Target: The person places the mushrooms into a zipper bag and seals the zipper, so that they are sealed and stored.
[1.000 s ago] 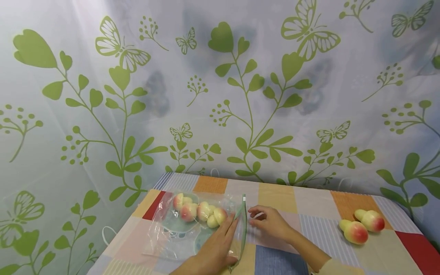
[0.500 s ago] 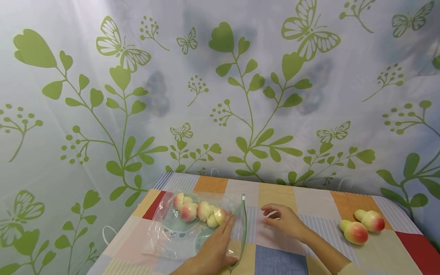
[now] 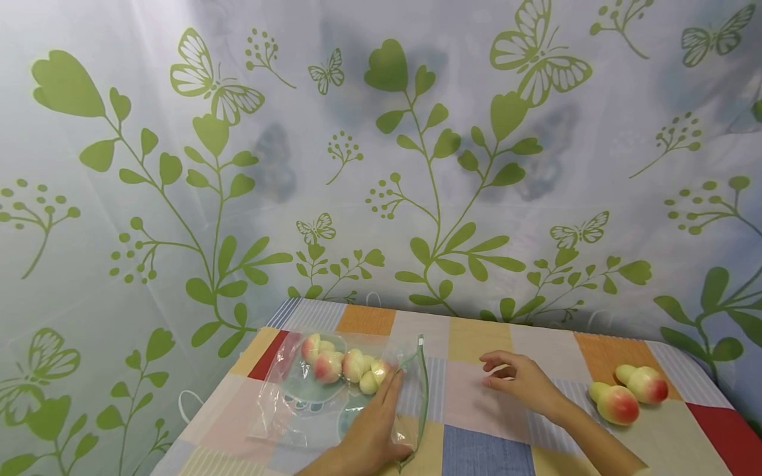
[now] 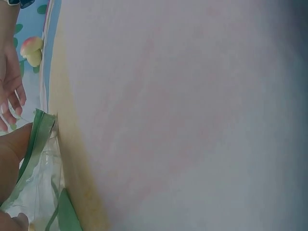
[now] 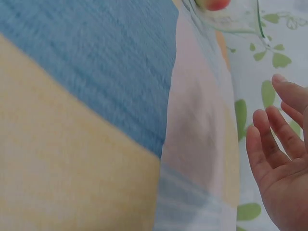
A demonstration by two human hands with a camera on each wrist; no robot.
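A clear zip bag (image 3: 292, 416) with a green-edged mouth lies on the table, holding several yellow-and-red gourd-shaped pieces (image 3: 329, 365). My left hand (image 3: 372, 423) is at the bag's mouth, its fingers straight and the thumb spread apart. In the left wrist view, a finger and thumb touch the green zip edge (image 4: 36, 149), which stands parted. My right hand (image 3: 524, 383) hovers over the table right of the bag, fingers loosely bent, nothing in them. Two more gourd-shaped pieces (image 3: 618, 404) lie at the table's right, beyond the right hand.
A patchwork tablecloth (image 3: 485, 449) in coloured squares covers the table. Behind and to the left hangs a pale curtain (image 3: 333, 277) printed with green leaves and butterflies. A white loop (image 3: 189, 404) shows beside the table's left edge.
My right hand has moved right, away from the bag's mouth and closer to the two loose gourd-shaped pieces. The left hand stays at the bag.
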